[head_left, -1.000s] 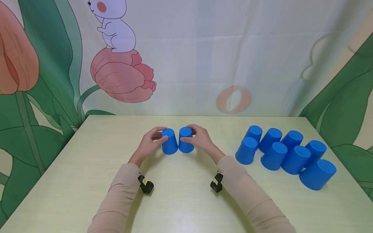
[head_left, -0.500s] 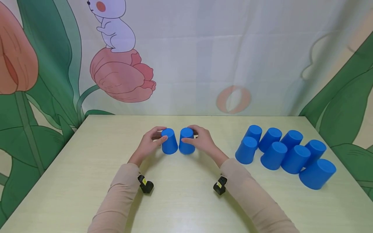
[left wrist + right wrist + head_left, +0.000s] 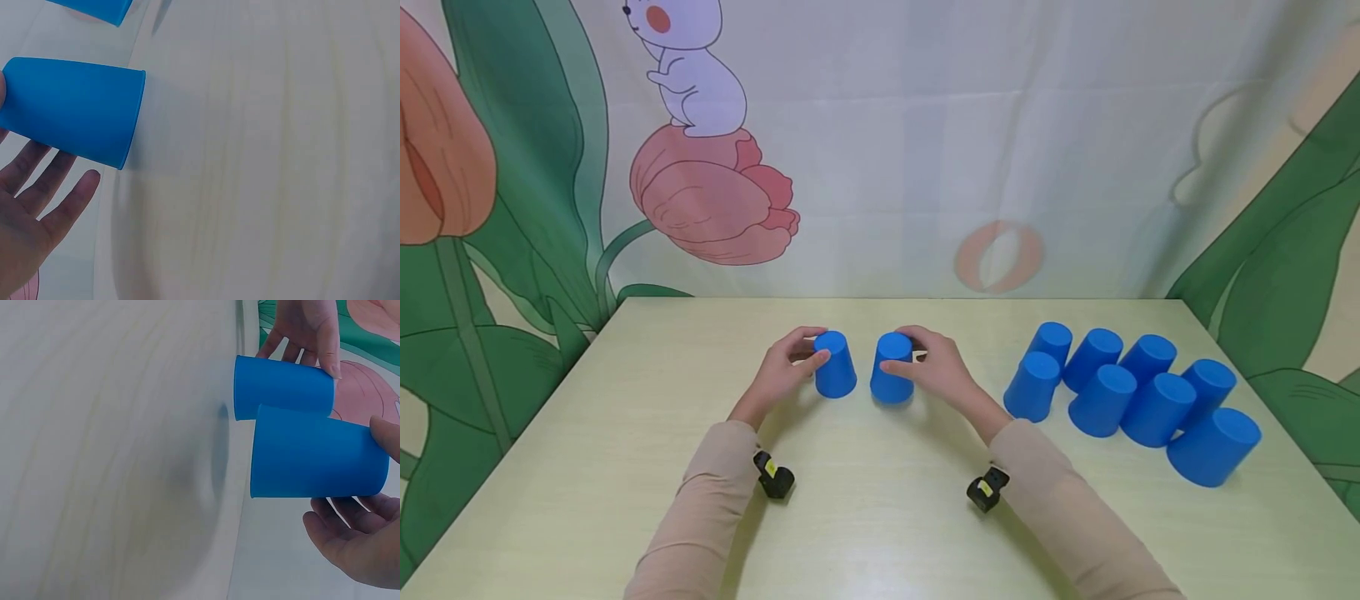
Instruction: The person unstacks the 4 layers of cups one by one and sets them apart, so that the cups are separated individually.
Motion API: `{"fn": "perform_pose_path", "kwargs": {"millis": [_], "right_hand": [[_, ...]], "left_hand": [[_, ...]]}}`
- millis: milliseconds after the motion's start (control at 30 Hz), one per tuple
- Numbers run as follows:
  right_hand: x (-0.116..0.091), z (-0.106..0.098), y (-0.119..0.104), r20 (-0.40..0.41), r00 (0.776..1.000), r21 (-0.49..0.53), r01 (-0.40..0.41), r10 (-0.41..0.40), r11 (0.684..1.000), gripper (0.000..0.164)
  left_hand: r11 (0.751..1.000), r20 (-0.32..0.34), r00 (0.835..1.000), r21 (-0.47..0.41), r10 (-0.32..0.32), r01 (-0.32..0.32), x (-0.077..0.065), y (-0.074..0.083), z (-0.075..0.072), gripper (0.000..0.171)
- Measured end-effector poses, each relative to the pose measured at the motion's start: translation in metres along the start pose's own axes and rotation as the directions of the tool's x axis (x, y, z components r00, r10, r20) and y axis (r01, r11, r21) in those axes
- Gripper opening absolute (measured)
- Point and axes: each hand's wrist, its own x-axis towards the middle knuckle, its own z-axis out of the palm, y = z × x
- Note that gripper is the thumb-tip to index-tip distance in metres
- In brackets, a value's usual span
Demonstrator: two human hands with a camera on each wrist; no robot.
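Note:
In the head view my left hand [image 3: 785, 372] grips an upside-down blue cup [image 3: 836, 365] near the middle of the table, thumb in front and fingers behind. A second blue cup [image 3: 892, 369], also mouth down, is held by my right hand [image 3: 942, 365] a short way to the right. A gap separates the two cups. The right wrist view shows a space between the rim of the right cup [image 3: 319, 456] and its shadow, so it hangs slightly above the table. The left cup [image 3: 72, 109] appears to stand on the tabletop.
Several more upside-down blue cups [image 3: 1103, 401] stand in two rows at the right of the table [image 3: 865, 517]. Behind the table's far edge hangs a curtain [image 3: 880, 167] printed with flowers and a rabbit. Each wrist carries a small black camera [image 3: 987, 489].
My right hand has carried its cup to the right and a little toward me, away from the left cup, widening the gap. My left hand and its cup have stayed put.

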Motion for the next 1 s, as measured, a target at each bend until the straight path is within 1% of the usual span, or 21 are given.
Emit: {"fn": "perform_pose_path", "kwargs": {"millis": [67,100,300,333,433,600,1000], "right_hand": [[-0.002,-0.004,0.0,-0.001,1.0,0.005,0.007,-0.007,1.0,0.054],[-0.004,-0.007,0.0,-0.001,1.0,0.006,0.011,-0.011,1.0,0.054],[-0.012,-0.019,-0.001,-0.002,1.0,0.02,0.015,-0.015,1.0,0.054],[-0.014,-0.021,-0.001,-0.003,1.0,0.02,0.021,-0.021,1.0,0.054],[-0.019,-0.025,-0.001,-0.005,0.999,0.017,0.048,-0.048,0.999,0.053],[-0.029,-0.031,0.0,-0.011,0.996,0.025,0.084,-0.083,0.996,0.052],[-0.05,-0.046,0.006,-0.016,0.995,0.036,0.098,-0.098,0.995,0.055]], "left_hand": [[1.0,0.004,1.0,-0.004,0.004,-0.004,0.001,0.0,0.0,0.044],[1.0,0.009,1.0,-0.005,-0.001,0.001,-0.001,0.005,-0.001,0.044],[1.0,0.022,1.0,-0.009,0.001,-0.001,0.001,0.006,-0.002,0.045],[1.0,0.018,1.0,-0.008,0.01,-0.009,0.004,0.001,-0.002,0.045],[1.0,0.012,1.0,-0.003,0.018,-0.018,0.004,0.0,-0.002,0.045],[1.0,0.007,1.0,-0.004,0.015,-0.015,0.004,-0.002,-0.001,0.045],[1.0,-0.002,1.0,-0.001,-0.009,0.009,0.001,-0.004,0.0,0.045]]}}
